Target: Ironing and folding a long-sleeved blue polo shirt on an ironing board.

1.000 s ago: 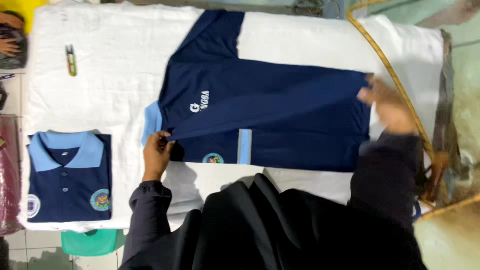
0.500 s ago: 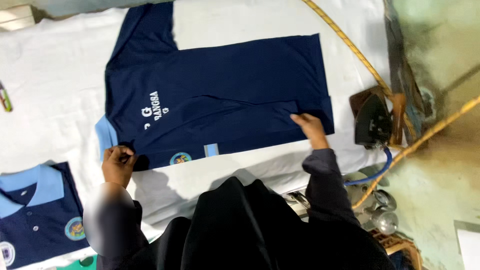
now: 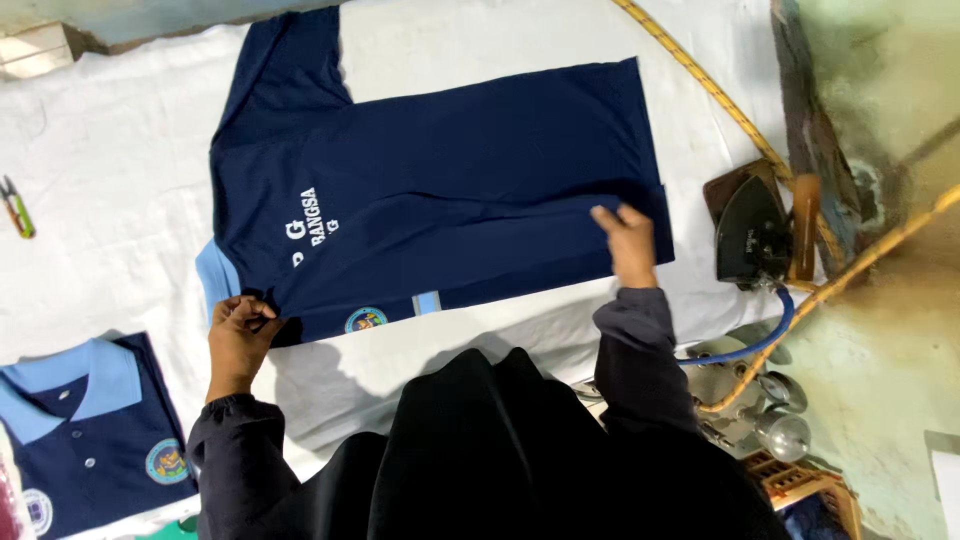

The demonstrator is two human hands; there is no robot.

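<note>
- Pinched shut, the left hand [image 3: 238,330] has its grip closed on the navy polo shirt [image 3: 440,190] at the near shoulder, just by the light-blue collar [image 3: 215,282]; holding that corner seems meant to keep the fold line taut.
- Right hand [image 3: 630,240] lies with fingers [image 3: 607,216] extended and together, pressing flat on the folded-over edge near the hem; it clamps nothing, only bears down on the cloth, likely to smooth the fold and stop it springing back.
- Shirt lies flat on the white-covered worktop [image 3: 120,150], directly in front of the person, between the two hands.
- Its long axis runs left to right across the view: collar end to the person's left, hem to the right. One sleeve [image 3: 285,70] points away from the person at the far left.
- Near side of the shirt is folded lengthwise, so a round badge [image 3: 366,320] and a light-blue strip [image 3: 428,301] show along the near edge.
- A second, already folded polo shirt [image 3: 85,420] sits apart at the near left corner, collar up.
- Small snips [image 3: 15,205] lie well to the left.
- A dark flat iron [image 3: 752,232] rests beyond the hem to the right, clear of the cloth, with a blue cord [image 3: 770,335] trailing from it.
</note>
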